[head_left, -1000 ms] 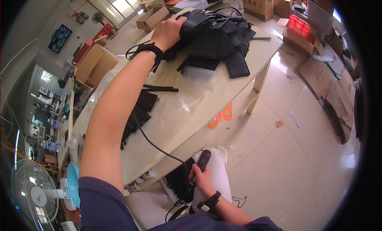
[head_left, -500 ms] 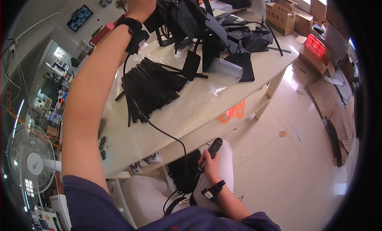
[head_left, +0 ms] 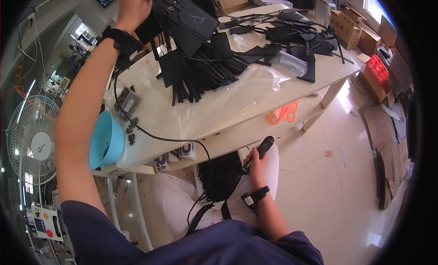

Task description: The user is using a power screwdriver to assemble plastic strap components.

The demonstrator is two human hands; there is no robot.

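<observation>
My left hand [head_left: 136,9] is raised high over the far left of the table, its fingers closed on a bunch of flat black strapped pieces [head_left: 194,21] that look like tags. They hang over a fan of black strips [head_left: 214,75] lying on clear plastic. Low in front of me, my right hand [head_left: 257,164] is wrapped round a black screwdriver-like tool [head_left: 265,145], its thick end pointing up and away. The tool's lower end is hidden by the hand and the dark bag [head_left: 219,176] on my lap. A black cable runs from near my left wrist down to the lap.
More black strapped pieces [head_left: 301,34] lie heaped at the table's far right, beside a clear plastic sleeve [head_left: 289,64]. A blue bowl [head_left: 109,144] and a small box of dark parts [head_left: 130,103] sit at the left. Orange rings [head_left: 284,113] rest on the shelf below.
My left hand has moved left and drawn the black pieces over the strips. The view has shifted, bringing the blue bowl into sight. The right hand still grips the tool.
</observation>
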